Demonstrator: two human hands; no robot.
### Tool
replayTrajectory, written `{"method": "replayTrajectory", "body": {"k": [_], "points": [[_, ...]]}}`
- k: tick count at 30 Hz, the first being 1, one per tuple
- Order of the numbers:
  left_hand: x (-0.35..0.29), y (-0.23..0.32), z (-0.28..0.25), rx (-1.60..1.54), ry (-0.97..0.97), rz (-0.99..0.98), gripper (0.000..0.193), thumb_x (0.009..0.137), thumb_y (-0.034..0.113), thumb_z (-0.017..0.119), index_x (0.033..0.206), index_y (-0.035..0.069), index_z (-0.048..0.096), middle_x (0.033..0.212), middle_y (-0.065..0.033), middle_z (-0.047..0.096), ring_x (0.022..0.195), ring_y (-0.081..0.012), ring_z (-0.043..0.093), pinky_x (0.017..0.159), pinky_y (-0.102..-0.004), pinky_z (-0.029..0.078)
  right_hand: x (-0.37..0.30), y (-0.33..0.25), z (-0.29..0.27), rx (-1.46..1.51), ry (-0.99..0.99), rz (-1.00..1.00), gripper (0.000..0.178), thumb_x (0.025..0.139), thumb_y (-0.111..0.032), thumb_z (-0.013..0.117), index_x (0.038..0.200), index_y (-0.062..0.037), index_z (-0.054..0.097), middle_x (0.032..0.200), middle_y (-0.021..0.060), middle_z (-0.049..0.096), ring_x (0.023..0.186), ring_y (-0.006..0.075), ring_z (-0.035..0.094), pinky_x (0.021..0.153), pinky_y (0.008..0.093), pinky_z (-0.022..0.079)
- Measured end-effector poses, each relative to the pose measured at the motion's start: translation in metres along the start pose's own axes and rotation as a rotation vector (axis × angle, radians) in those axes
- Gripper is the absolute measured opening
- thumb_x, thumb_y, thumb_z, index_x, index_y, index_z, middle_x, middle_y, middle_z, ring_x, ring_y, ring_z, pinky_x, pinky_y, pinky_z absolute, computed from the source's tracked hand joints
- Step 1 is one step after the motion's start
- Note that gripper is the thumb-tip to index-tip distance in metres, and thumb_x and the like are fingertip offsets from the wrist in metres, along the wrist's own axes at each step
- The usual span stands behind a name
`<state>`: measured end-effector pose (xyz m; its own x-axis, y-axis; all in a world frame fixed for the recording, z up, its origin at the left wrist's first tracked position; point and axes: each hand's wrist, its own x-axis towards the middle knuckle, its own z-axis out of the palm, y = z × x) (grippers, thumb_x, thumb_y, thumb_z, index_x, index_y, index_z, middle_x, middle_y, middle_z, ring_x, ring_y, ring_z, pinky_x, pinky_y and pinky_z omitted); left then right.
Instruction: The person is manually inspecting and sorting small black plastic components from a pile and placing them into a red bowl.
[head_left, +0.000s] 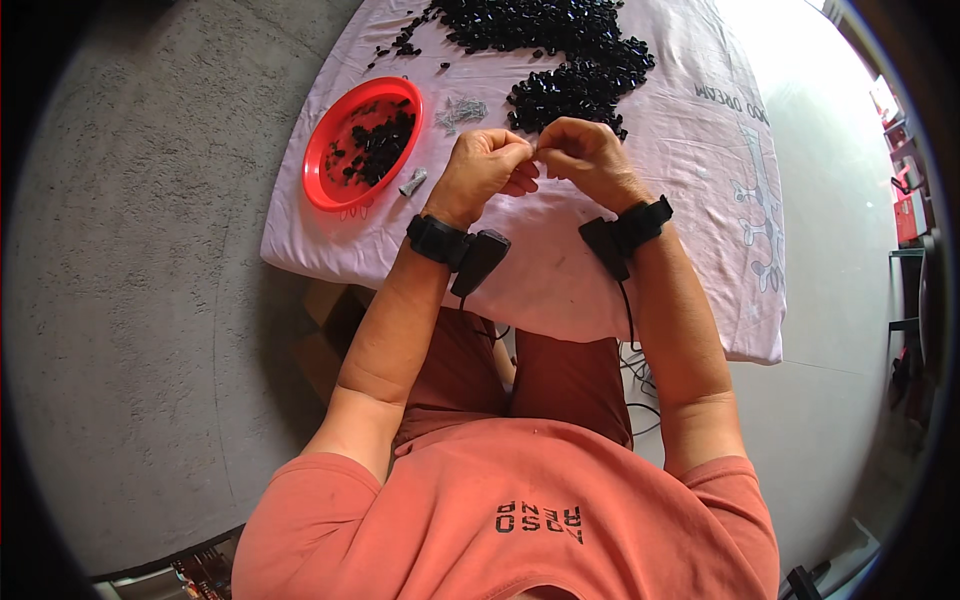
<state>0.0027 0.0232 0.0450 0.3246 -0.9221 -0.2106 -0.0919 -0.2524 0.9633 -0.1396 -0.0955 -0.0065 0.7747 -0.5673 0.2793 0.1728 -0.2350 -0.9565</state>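
My left hand [490, 168] and my right hand [590, 163] meet fingertip to fingertip above the cloth. Both are closed in a pinch; whatever lies between the fingertips is too small to make out. Just beyond them spreads a large heap of small glossy black pieces [575, 92]. To the left stands a round red basin [312, 165] with more black pieces [380, 145] inside. Between basin and hands lies a small pile of thin silvery pieces [461, 112]. A little grey tapered object [413, 182] rests near the basin's right side.
A pale pink cloth [690, 270] with printed drawings covers the table. Black straps with box-shaped devices sit on my wrists, their cables hanging down. A cardboard box [330, 320] is under the table's left side; loose cables [640, 390] lie below at right. Cluttered shelving [908, 215] stands far right.
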Motion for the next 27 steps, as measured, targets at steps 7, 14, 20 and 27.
{"method": "replayTrajectory", "body": {"k": [7, 14, 20, 27], "points": [[0.002, -0.013, 0.008, -0.009, 0.149, 0.125, 0.014, 0.095, 0.012, 0.059, 0.096, 0.002, 0.068, 0.082, -0.0061, 0.070, 0.070, -0.0110, 0.067, 0.063, -0.0232, 0.055, 0.000, -0.002, 0.004, 0.107, -0.011, 0.046, 0.009, 0.087, -0.005, 0.068, 0.093, 0.0013, 0.067, 0.077, 0.0033, 0.067, 0.070, 0.0077, 0.063, 0.066, 0.0233, 0.054], [0.002, -0.012, 0.013, 0.009, 0.222, 0.289, 0.010, 0.094, 0.010, 0.064, 0.098, 0.003, 0.069, 0.082, -0.0008, 0.068, 0.071, -0.0052, 0.061, 0.065, -0.0205, 0.051, -0.002, 0.001, -0.004, 0.413, -0.049, 0.201, 0.018, 0.092, -0.011, 0.067, 0.106, 0.0011, 0.067, 0.092, 0.0074, 0.070, 0.082, 0.0132, 0.069, 0.076, 0.0256, 0.058], [0.005, -0.015, 0.012, 0.090, 0.215, 0.383, 0.010, 0.093, 0.007, 0.064, 0.100, 0.003, 0.071, 0.084, 0.0001, 0.068, 0.073, -0.0047, 0.060, 0.067, -0.0200, 0.050, -0.002, -0.001, -0.007, 0.560, -0.088, 0.285, 0.020, 0.095, -0.014, 0.064, 0.109, 0.0004, 0.067, 0.093, 0.0077, 0.070, 0.082, 0.0127, 0.069, 0.077, 0.0253, 0.058], [0.006, -0.015, 0.017, 0.092, 0.215, 0.382, 0.012, 0.092, 0.006, 0.064, 0.101, 0.000, 0.070, 0.086, -0.0020, 0.069, 0.074, -0.0056, 0.061, 0.068, -0.0204, 0.051, 0.000, 0.010, -0.011, 0.554, -0.099, 0.254, 0.015, 0.094, -0.014, 0.065, 0.100, -0.0001, 0.067, 0.087, 0.0065, 0.070, 0.075, 0.0120, 0.068, 0.069, 0.0223, 0.055]]}}
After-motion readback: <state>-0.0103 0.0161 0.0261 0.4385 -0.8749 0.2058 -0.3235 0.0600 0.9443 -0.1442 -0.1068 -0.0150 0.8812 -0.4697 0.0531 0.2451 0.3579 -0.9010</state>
